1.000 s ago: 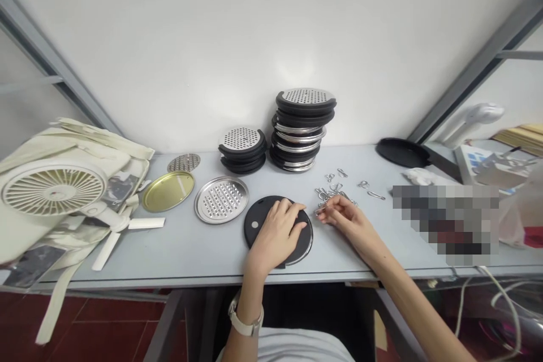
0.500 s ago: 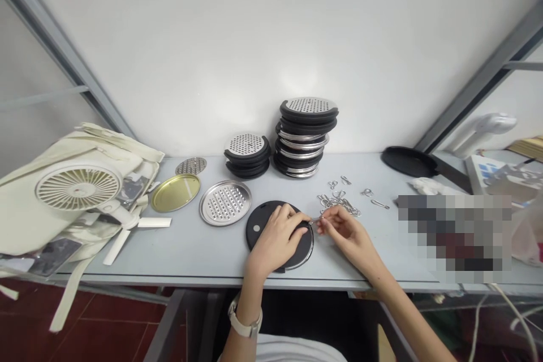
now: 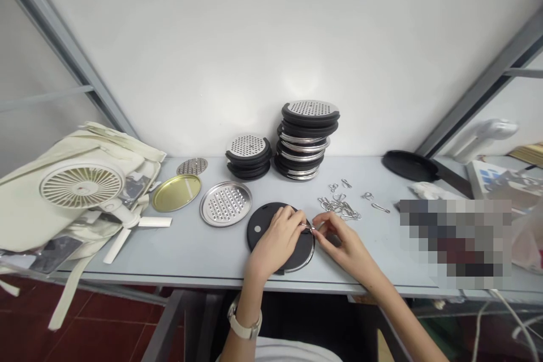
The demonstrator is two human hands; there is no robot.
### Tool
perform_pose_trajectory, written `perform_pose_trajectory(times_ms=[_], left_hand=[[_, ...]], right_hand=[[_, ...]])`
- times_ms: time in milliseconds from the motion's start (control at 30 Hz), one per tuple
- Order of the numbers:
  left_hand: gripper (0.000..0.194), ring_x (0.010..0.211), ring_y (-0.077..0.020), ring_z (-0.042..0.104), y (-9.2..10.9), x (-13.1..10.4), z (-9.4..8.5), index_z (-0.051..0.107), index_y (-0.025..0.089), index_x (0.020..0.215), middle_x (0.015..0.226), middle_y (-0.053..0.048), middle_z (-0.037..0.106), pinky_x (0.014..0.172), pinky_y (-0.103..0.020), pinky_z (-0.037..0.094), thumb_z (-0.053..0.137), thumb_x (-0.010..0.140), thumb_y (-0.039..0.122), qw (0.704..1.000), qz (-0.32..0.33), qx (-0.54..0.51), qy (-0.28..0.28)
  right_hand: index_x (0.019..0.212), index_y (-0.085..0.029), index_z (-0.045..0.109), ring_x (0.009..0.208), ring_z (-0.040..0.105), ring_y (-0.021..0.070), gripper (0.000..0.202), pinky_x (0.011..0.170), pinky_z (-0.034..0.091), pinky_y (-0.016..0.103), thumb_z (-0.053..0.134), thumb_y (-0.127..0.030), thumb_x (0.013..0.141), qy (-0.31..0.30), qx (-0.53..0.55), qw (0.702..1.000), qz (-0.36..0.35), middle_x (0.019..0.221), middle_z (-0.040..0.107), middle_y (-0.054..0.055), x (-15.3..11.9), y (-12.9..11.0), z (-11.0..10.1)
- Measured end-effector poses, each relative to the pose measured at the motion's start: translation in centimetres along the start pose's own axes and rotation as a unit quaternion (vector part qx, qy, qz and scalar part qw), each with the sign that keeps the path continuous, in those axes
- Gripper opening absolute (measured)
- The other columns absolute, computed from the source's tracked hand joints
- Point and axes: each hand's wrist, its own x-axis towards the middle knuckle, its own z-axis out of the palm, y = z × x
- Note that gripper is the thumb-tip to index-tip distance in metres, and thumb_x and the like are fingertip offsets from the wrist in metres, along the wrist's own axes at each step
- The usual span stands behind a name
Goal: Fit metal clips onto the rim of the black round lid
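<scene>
A round black disc (image 3: 263,218) with a metal rim along its right side lies near the table's front edge. My left hand (image 3: 280,237) rests over it, fingers curled at its upper right edge. There my right hand (image 3: 337,237) pinches a small metal clip (image 3: 308,227), whose end meets the left fingertips. What the left fingers grip is partly hidden. Behind my right hand lies a pile of wire clips (image 3: 339,205). Left of the disc is a silver grater plate (image 3: 225,203).
Two stacks of black-rimmed graters (image 3: 248,165) (image 3: 307,136) stand by the wall. Leftward lie a gold lid (image 3: 176,192), a perforated disc (image 3: 192,166), a white fan (image 3: 82,186) and a cream bag (image 3: 25,209). A black pan (image 3: 409,166) is at the right.
My right hand has moved slightly left with the clip, bringing it over the disc's edge against the left fingertips. The whole view has shifted slightly.
</scene>
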Motion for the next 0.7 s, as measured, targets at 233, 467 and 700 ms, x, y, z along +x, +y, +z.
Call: perform_pose_trajectory(times_ms=[233,467,700], left_hand=[[0.013,0.095,-0.0177,0.048,-0.31,0.02,0.21,0.046,0.02,0.091,0.097,-0.003,0.052,0.086,-0.034,0.043,0.034,0.097,0.02,1.0,0.005,-0.002,0.01],[0.008,0.094,-0.0175,0.05,-0.22,-0.04,0.24,0.044,0.021,0.091,0.095,-0.002,0.053,0.087,-0.034,0.044,0.038,0.096,0.021,1.0,-0.009,-0.021,0.019],[0.013,0.098,-0.018,0.049,-0.54,-0.17,0.28,0.047,0.021,0.097,0.097,-0.001,0.053,0.09,-0.034,0.043,0.056,0.088,0.023,0.998,-0.018,-0.051,0.011]], right_hand=[[0.098,-0.022,0.054,0.074,0.056,0.0162,0.01,0.074,0.047,0.032,0.046,-0.027,0.094,-0.032,-0.051,0.998,-0.028,0.095,0.054,0.005,-0.11,-0.88,0.1],[0.093,-0.022,0.05,0.071,0.054,0.0172,0.01,0.07,0.045,0.032,0.044,-0.03,0.096,-0.022,-0.061,0.998,-0.016,0.087,0.053,0.004,-0.17,-0.63,0.16],[0.081,-0.022,0.046,0.06,0.047,0.0155,0.02,0.059,0.039,0.028,0.041,-0.034,0.096,-0.015,-0.064,0.998,0.026,0.069,0.05,-0.001,-0.18,-0.2,0.07]])
